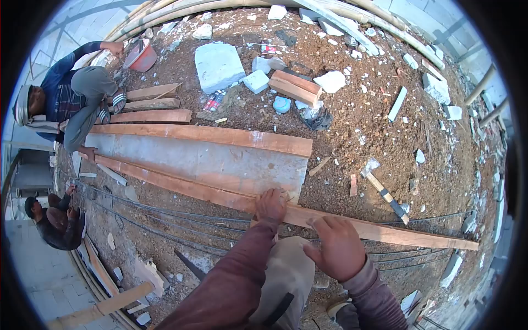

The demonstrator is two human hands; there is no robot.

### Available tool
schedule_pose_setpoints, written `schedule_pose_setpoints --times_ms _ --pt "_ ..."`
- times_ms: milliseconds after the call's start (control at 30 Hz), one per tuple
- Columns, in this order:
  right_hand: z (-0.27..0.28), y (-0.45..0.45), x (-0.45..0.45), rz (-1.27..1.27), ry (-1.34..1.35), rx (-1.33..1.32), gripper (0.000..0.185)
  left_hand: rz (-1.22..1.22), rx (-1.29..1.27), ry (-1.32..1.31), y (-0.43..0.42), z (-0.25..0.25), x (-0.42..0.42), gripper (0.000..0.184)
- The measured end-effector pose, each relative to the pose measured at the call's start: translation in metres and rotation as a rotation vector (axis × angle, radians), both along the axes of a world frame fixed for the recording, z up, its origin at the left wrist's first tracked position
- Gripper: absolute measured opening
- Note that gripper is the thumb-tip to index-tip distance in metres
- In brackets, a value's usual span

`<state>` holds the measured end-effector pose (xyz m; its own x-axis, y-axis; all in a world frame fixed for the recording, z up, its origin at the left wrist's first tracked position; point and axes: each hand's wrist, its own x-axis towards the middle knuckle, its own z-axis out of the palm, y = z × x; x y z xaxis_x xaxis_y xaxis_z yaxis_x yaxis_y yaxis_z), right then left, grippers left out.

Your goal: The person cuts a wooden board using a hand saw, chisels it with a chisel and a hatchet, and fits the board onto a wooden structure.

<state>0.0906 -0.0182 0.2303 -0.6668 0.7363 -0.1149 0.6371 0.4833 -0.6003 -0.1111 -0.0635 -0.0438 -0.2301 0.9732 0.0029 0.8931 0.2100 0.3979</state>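
Note:
A long wooden plank (385, 230) runs from the co-worker at the left to the lower right, along the near edge of a grey flat board (203, 159). My left hand (271, 205) is closed over this plank near the board's right end. Just right of it, my right hand (336, 246) is at the plank's near edge, its fingers apart and holding nothing that shows. A second plank (236, 138) lies along the board's far edge. At the left, a crouching co-worker (82, 93) has one hand at the near plank's far end and the other by a red bucket (142, 56).
A hammer (385, 190) lies on the dirt at the right. White blocks (219, 67), a short timber (296, 88) and a blue-white object (281, 104) lie beyond the board. Thin rods (165, 215) run below the plank. Another person (58, 223) sits lower left.

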Motion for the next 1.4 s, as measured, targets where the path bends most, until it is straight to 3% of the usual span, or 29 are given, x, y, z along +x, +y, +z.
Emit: schedule_pose_setpoints --times_ms 67,133,167,233,333,500,700,800,867,933,1033,1167,1300,1333,1400 --pt "0.067 -0.024 -0.032 0.134 0.082 0.047 0.038 0.004 0.11 -0.02 0.001 -0.001 0.003 0.027" --pt "0.101 -0.051 -0.06 0.268 -0.038 0.196 0.038 -0.004 0.131 -0.056 0.0 -0.005 0.004 0.023" --pt "0.104 -0.06 -0.061 0.283 -0.026 0.213 0.038 -0.004 0.131 -0.168 0.0 -0.012 0.002 0.023" --pt "0.108 -0.07 -0.055 0.288 0.036 0.22 0.038 -0.008 0.163 -0.045 0.0 -0.016 0.0 0.024" --pt "0.116 -0.082 -0.034 0.247 0.044 0.201 0.038 0.064 0.022 -0.121 0.003 -0.018 0.003 0.024" --pt "0.149 -0.111 0.013 0.202 0.066 0.107 0.037 0.092 0.038 -0.05 0.002 -0.012 0.004 0.024" --pt "0.176 -0.133 0.087 -0.027 -0.11 -0.004 0.036 0.095 -0.011 -0.033 0.002 -0.005 0.009 0.024" --pt "0.139 -0.13 0.107 -0.129 -0.329 0.107 0.038 0.1 0.004 -0.004 0.002 -0.004 0.008 0.023" --pt "0.096 -0.125 0.129 -0.126 -0.49 0.034 0.041 0.107 0.013 -0.003 0.003 -0.001 0.009 0.023" --pt "0.064 -0.105 0.138 -0.141 -0.621 -0.2 0.046 0.097 -0.003 -0.018 0.003 -0.003 0.007 0.022" --pt "0.001 -0.065 0.147 -0.162 -0.577 -0.253 0.05 0.109 -0.01 -0.036 0.002 -0.001 0.007 0.023" --pt "-0.07 0.032 0.107 -0.263 -0.254 -0.38 0.051 0.088 0.051 -0.072 0.003 -0.002 0.008 0.02" --pt "-0.14 0.148 -0.011 -0.416 0.161 -0.36 0.054 0.081 0.08 -0.085 0.005 0.002 0.003 0.017" --pt "-0.153 0.178 -0.045 -0.453 0.319 -0.503 0.056 0.076 0.075 -0.097 0.002 0.003 0.005 0.017" --pt "-0.159 0.216 -0.114 -0.585 0.546 -0.616 0.077 0.079 0.045 -0.074 0.003 0.009 0.005 0.018"
